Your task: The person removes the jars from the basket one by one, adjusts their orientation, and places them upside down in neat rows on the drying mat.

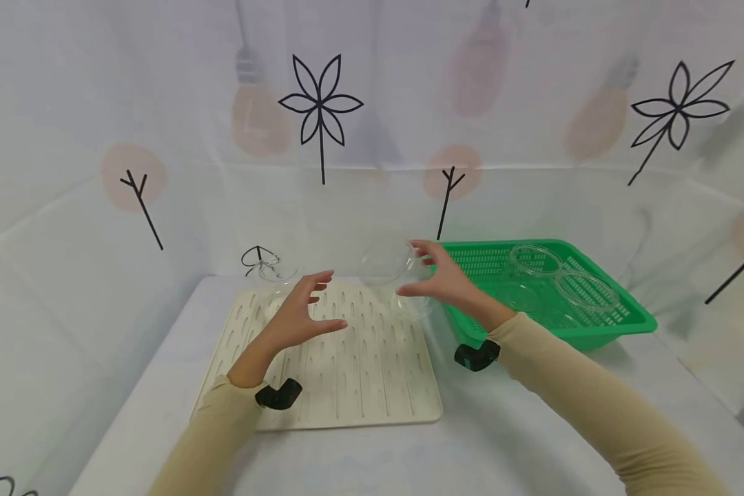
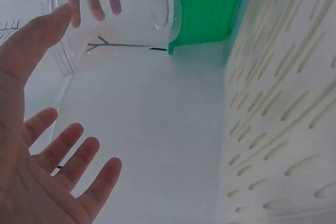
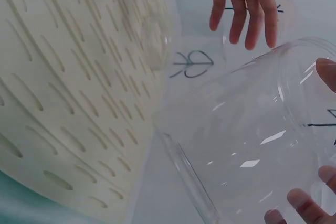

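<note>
A clear jar is tilted above the back right of the cream ridged mat, held in my right hand. In the right wrist view the thumb and fingers spread round one end of this see-through jar. My left hand hovers over the mat, fingers spread and thumb apart, with nothing in it. From the left wrist, the left thumb overlaps the jar's ridged rim. Another clear jar stands at the mat's back left corner.
To the right of the mat sits a green perforated basket. Inside it are several clear round containers, among them one with a wide ring-like rim. A white patterned cloth hangs behind the white-covered table.
</note>
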A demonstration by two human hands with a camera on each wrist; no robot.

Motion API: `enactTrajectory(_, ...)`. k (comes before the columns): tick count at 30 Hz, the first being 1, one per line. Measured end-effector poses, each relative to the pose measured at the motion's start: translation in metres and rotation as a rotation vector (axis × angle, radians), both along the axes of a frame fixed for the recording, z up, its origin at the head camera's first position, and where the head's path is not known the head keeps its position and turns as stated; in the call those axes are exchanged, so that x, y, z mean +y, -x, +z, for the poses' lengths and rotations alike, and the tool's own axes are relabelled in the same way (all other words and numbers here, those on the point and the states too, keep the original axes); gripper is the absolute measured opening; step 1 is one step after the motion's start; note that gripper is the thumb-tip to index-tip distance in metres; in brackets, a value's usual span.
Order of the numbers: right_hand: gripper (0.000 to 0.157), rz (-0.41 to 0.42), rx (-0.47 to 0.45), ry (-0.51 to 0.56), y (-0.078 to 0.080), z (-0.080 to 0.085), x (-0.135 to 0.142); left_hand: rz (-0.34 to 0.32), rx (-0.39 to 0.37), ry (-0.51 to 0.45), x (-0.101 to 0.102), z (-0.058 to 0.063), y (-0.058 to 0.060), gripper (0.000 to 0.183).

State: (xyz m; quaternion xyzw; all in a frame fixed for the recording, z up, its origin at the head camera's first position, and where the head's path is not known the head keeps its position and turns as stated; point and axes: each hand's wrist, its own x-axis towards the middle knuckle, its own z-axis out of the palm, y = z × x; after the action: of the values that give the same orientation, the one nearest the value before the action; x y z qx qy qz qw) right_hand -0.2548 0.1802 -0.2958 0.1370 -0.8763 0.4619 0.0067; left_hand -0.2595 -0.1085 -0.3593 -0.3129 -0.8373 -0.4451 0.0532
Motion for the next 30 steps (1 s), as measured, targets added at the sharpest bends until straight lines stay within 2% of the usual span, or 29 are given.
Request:
enactTrajectory(6, 0.087, 0.014, 0.029, -0.040, -0.001, 0.000, -0.010, -0.009, 0.009, -0.044, 0.016, 0.009, 0.007, 0.089)
enactTrajectory(12, 0.086, 0.021, 0.063, -0.095, -0.002, 0.001, -0.014, -0.019, -0.014, -0.077, 0.027, 0.017, 0.012, 0.091)
enactTrajectory(18, 0.085, 0.048, 0.144, -0.189, -0.003, 0.002, -0.018, -0.027, -0.031, -0.066, 0.037, 0.024, 0.013, 0.092)
enactTrajectory(30, 0.086, 0.099, 0.254, -0.353, -0.006, 0.001, -0.020, -0.087, 0.005, -0.045, 0.047, 0.031, 0.011, 0.091)
